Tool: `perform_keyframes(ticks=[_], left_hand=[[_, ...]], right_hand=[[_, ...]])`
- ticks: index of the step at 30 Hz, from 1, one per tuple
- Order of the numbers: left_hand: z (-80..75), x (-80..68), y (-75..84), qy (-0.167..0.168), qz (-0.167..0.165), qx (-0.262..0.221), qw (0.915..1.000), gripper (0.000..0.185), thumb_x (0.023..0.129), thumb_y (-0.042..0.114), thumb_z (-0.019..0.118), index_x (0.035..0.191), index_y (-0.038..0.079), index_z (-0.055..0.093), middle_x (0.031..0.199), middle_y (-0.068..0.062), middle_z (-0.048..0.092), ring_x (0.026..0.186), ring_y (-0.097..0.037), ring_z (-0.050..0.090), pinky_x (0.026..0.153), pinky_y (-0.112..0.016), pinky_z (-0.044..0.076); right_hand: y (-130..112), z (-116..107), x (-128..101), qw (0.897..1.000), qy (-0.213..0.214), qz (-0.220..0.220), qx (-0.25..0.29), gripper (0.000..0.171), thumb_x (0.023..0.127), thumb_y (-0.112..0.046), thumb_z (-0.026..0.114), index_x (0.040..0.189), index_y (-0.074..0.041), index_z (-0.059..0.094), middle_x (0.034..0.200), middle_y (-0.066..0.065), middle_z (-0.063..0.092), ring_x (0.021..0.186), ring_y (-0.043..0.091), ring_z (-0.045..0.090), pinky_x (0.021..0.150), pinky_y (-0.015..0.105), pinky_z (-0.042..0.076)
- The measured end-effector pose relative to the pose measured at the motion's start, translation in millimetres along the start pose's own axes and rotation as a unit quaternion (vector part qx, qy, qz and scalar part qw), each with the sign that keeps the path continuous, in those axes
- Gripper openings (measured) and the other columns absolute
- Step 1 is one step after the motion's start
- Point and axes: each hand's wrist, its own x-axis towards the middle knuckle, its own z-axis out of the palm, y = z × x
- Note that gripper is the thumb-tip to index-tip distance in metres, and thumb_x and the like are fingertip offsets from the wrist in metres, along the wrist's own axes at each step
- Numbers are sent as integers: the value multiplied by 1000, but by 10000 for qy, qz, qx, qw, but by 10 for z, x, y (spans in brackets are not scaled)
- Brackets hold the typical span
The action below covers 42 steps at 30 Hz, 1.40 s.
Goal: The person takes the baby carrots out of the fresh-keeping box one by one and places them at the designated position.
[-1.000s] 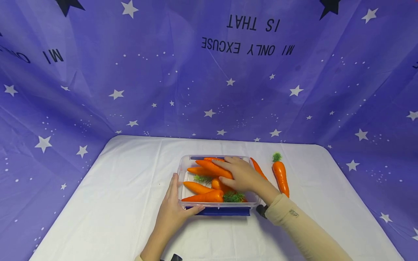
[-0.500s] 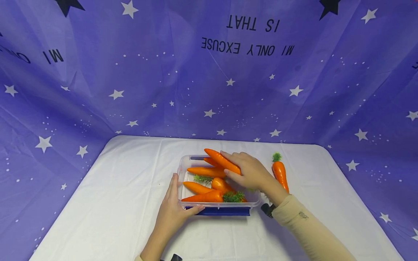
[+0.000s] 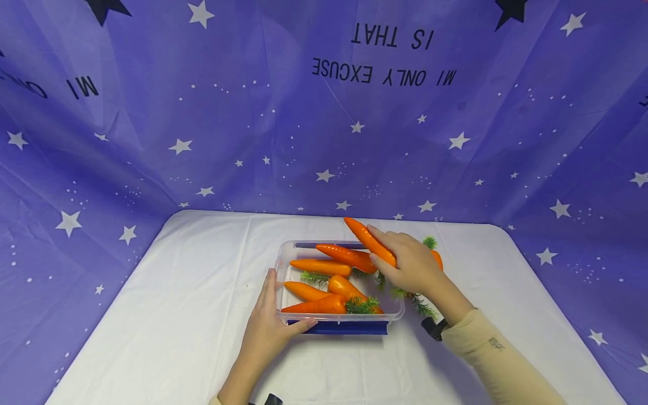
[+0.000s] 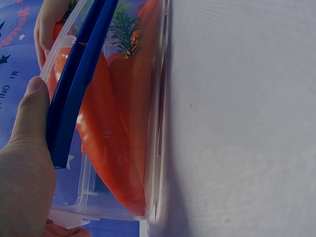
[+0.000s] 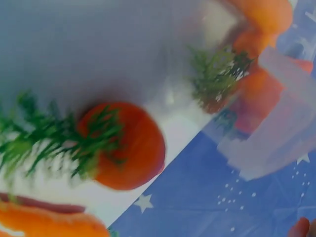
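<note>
My right hand (image 3: 412, 261) grips an orange carrot (image 3: 372, 242) above the back right of a clear plastic box (image 3: 340, 318). The carrot's tip points up to the left, past the rear rim. In the right wrist view, the blunt top of the held carrot (image 5: 131, 148) carries green leaves (image 5: 54, 138). At the box's front left corner, my left hand (image 3: 270, 315) holds on, thumb on the front rim and fingers along the left side. Inside lie several carrots (image 3: 321, 267) with green tops (image 3: 361, 305). The left wrist view shows the thumb (image 4: 32, 106) beside a blue latch (image 4: 74, 89).
Right of the box, another carrot (image 3: 436, 259) with a green tuft (image 3: 430, 243) lies partly behind my right hand. A white cloth (image 3: 177, 315) covers the table. A purple curtain (image 3: 283, 140) with stars hangs behind it.
My right hand has lifted the carrot out of the box, up and to the right, uncovering another carrot at the back. My left hand and the box have stayed put.
</note>
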Motion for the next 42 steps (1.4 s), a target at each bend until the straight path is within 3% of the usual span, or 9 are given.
perform_keyframes(ticks=[7, 16, 22, 28, 34, 42], left_hand=[[-4, 4, 12, -30, 10, 15, 10000, 141, 56, 75, 81, 161, 12, 10, 150, -12, 47, 139, -31, 45, 114, -54, 38], [11, 2, 3, 3, 63, 15, 10000, 140, 57, 73, 82, 161, 11, 11, 153, -13, 43, 138, -32, 47, 112, -55, 40], [18, 3, -4, 26, 87, 19, 10000, 139, 57, 74, 81, 160, 9, 13, 155, -12, 40, 137, -31, 48, 111, -54, 41], [14, 0, -11, 48, 85, 20, 10000, 139, 57, 73, 82, 160, 11, 13, 156, -12, 40, 137, -32, 48, 111, -55, 41], [7, 2, -10, -17, 35, 33, 10000, 139, 57, 74, 81, 161, 13, 10, 157, -11, 39, 138, -31, 47, 112, -54, 39], [17, 8, -12, 4, 33, 41, 10000, 140, 56, 75, 81, 161, 13, 11, 155, -11, 42, 137, -31, 48, 112, -55, 40]], right_hand=[[154, -84, -125, 9992, 135, 351, -151, 62, 98, -44, 54, 154, -28, 37, 100, -4, 68, 83, 16, 57, 66, 35, 46], [317, -129, -312, 9953, 149, 934, -198, 61, 100, -47, 49, 156, -32, 32, 132, 7, 65, 107, 29, 64, 81, 52, 54], [492, -168, -444, 9929, 238, 1129, -292, 61, 100, -44, 50, 156, -27, 32, 131, 14, 65, 97, 31, 65, 74, 53, 54], [667, -199, -568, 9876, 166, 1531, -312, 63, 100, -47, 49, 157, -26, 31, 135, 18, 61, 105, 39, 64, 78, 59, 52], [850, -208, -699, 9787, -210, 2010, -350, 66, 101, -51, 45, 158, -25, 27, 142, 23, 54, 118, 47, 57, 86, 67, 48], [1102, -183, -866, 9729, -361, 2240, -444, 66, 101, -52, 43, 158, -22, 28, 136, 26, 58, 108, 49, 60, 72, 61, 51]])
